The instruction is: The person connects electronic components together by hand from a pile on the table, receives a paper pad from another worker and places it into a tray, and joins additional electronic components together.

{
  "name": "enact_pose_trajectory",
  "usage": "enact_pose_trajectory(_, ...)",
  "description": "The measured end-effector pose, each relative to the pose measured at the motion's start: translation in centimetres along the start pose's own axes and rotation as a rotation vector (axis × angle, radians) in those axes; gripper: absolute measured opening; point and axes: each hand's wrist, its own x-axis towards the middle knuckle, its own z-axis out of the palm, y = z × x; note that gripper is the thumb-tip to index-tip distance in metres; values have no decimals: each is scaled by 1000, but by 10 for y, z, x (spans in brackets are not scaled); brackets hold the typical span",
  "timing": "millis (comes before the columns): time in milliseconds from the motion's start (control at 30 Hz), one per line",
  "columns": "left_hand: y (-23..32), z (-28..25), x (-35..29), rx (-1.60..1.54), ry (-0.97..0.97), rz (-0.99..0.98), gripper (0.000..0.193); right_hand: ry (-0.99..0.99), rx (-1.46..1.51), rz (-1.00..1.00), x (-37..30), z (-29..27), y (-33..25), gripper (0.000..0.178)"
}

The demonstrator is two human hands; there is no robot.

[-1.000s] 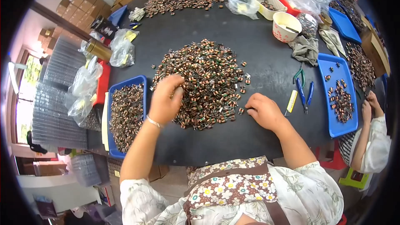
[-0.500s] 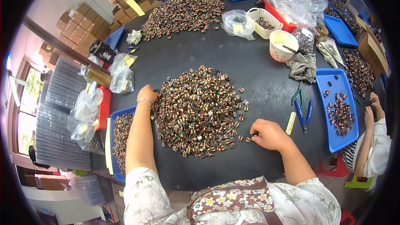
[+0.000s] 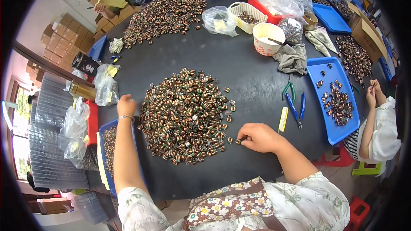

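A big heap of small copper-wound coils (image 3: 184,115) lies on the dark round table (image 3: 252,81) in front of me. My left hand (image 3: 125,106) rests at the heap's left edge, back up and fingers curled, just above a blue tray (image 3: 102,133) holding more coils. Whether it holds anything is hidden. My right hand (image 3: 258,137) sits at the heap's lower right, its fingertips pinched on a single coil (image 3: 239,140). A few stray coils lie close to it.
To the right are a yellow tool (image 3: 283,119), blue-handled pliers (image 3: 296,106) and a second blue tray (image 3: 342,124) with coils. A white bowl (image 3: 268,39), grey cloth (image 3: 293,58), plastic bags and another coil heap (image 3: 165,13) lie farther off. Other people work at right and top.
My left hand has left the top of the heap and moved out to its left edge by the blue tray. My right hand has stayed at the lower right edge.
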Motion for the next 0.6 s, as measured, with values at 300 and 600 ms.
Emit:
enact_pose_trajectory(300,89,-50,-178,-938,-290,-58,24,58,284,25,-10,15,4,17)
enact_pose_trajectory(600,130,19,-326,-1157,-790,-389,25,-10,719,159,-2,37,1,21)
